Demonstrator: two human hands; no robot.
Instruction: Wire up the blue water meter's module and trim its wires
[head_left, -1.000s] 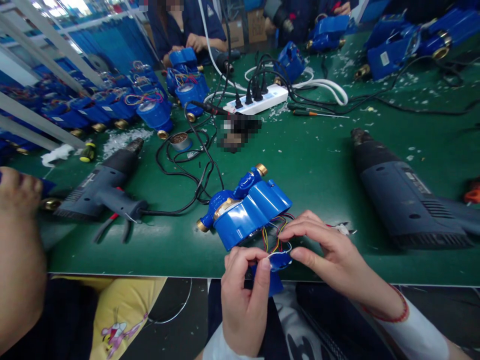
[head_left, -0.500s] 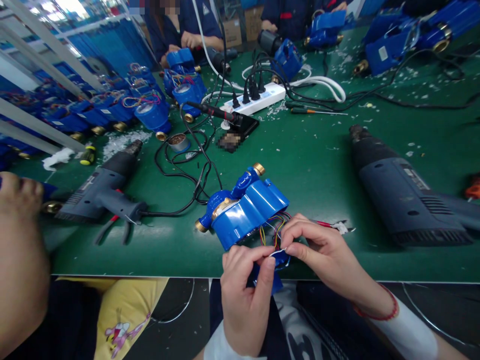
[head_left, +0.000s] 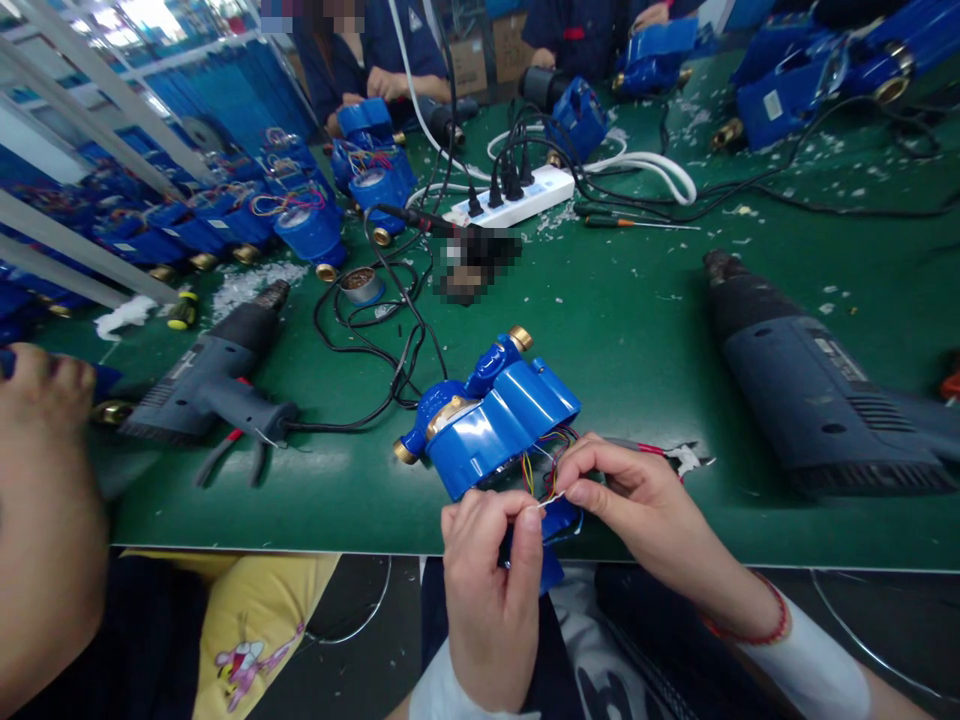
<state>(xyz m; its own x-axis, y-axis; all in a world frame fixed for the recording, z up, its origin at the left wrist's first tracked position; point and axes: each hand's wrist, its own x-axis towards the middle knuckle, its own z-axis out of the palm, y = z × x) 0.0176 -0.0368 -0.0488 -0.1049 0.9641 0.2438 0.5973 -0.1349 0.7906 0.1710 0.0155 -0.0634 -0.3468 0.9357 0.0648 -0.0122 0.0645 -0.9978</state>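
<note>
A blue water meter (head_left: 487, 415) with brass ends lies on the green table (head_left: 630, 330) near its front edge. Coloured wires (head_left: 546, 462) run from its near side to a small blue part (head_left: 559, 522) at the table edge. My left hand (head_left: 487, 590) is closed, its thumb and fingers pinching a thin white wire (head_left: 550, 499) and gripping that blue part. My right hand (head_left: 645, 500) is closed too, its fingertips pinching the other end of the same wire, just right of the meter.
A dark heat gun (head_left: 810, 385) lies at the right, another heat gun (head_left: 214, 365) at the left with black cables. Red-handled cutters (head_left: 675, 455) lie behind my right hand. A white power strip (head_left: 517, 197), several blue meters (head_left: 307, 225) and other people stand further back. A neighbour's arm (head_left: 41, 520) fills the left.
My two hands have drawn closer together at the wire, the right one moving left toward the meter. The meter has not moved.
</note>
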